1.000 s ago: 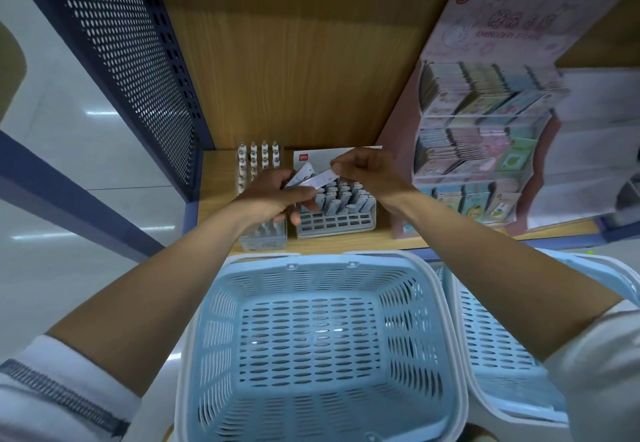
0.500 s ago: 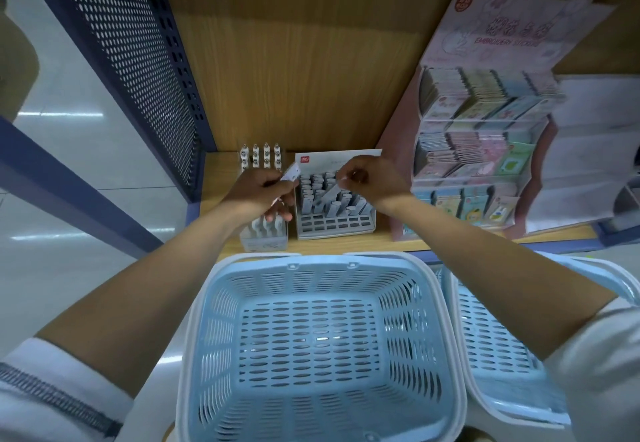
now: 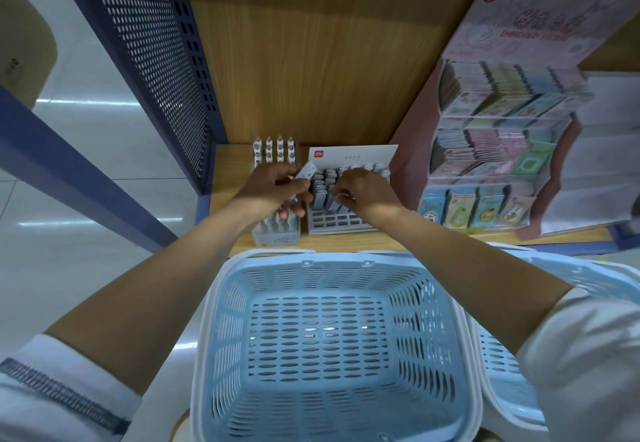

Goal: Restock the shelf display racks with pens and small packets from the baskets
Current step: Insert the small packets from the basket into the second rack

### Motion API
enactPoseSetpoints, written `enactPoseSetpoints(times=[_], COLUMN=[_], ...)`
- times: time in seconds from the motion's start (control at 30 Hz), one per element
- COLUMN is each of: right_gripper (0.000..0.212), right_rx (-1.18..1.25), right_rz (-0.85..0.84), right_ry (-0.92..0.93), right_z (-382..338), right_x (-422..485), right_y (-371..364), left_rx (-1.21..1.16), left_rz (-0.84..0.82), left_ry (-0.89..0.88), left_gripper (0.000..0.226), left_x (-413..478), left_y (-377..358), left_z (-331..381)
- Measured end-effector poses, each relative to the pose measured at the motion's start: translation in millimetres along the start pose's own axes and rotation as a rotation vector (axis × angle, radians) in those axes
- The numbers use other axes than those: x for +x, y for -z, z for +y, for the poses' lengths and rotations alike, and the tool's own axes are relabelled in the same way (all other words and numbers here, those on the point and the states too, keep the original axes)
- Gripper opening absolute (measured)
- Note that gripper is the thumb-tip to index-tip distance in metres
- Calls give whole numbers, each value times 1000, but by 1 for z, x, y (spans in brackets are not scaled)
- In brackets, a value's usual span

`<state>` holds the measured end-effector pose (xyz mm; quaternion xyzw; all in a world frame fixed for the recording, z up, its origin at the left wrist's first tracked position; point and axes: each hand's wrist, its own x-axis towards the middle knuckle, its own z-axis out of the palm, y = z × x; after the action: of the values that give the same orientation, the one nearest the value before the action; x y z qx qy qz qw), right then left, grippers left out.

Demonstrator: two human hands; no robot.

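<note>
A: Entry one. Where are the packets sitting?

B: The right hand (image 3: 367,189) is pinching a single packet (image 3: 343,195) by its top edge and seems to be pressing it in among the upright ones in the grey slotted rack (image 3: 332,222). The left hand (image 3: 273,189) is gripping the spare packets (image 3: 306,172), fingers curled round them, and is hovering over the clear pen rack (image 3: 275,234).

A: And the racks?

B: They are standing just beside each other on the wooden shelf (image 3: 232,171). The grey rack's front cells are showing open. Pen tops (image 3: 273,151) are poking up behind the left hand.

A: What is threatening to go wrong?

B: My judgement only. The stocked packets are leaning, so the single packet is likely heading for a neighbour's edge and may buckle. No hand is bracing the grey rack, so a firm push could send it sliding back. The spare packets are fanning out, and one could slip down among the pens or over the shelf lip into the blue basket (image 3: 408,303).

A: What is surrounding all this?

B: A second basket (image 3: 498,365) is sitting to the right. The embroidery sticker display (image 3: 502,137) is standing right of the grey rack, apart from both hands.
</note>
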<state>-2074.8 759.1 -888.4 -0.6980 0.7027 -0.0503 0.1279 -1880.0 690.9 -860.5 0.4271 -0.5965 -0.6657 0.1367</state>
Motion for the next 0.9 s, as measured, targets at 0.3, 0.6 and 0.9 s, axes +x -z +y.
enactPoseSetpoints(times=[0.3, 0.6, 0.9], right_gripper=[15, 16, 8], right_rx=[-11, 113, -15], right_rz=[-95, 15, 70], right_ry=[30, -100, -177], right_z=[0, 0, -4], right_x=[6, 4, 11], right_y=[2, -14, -19], left_rx=[-1, -18, -7], left_rz=[16, 8, -8], left_ry=[22, 32, 31], left_gripper=[24, 20, 23], left_x=[0, -3, -2], left_y=[1, 2, 2], left_z=[1, 3, 2])
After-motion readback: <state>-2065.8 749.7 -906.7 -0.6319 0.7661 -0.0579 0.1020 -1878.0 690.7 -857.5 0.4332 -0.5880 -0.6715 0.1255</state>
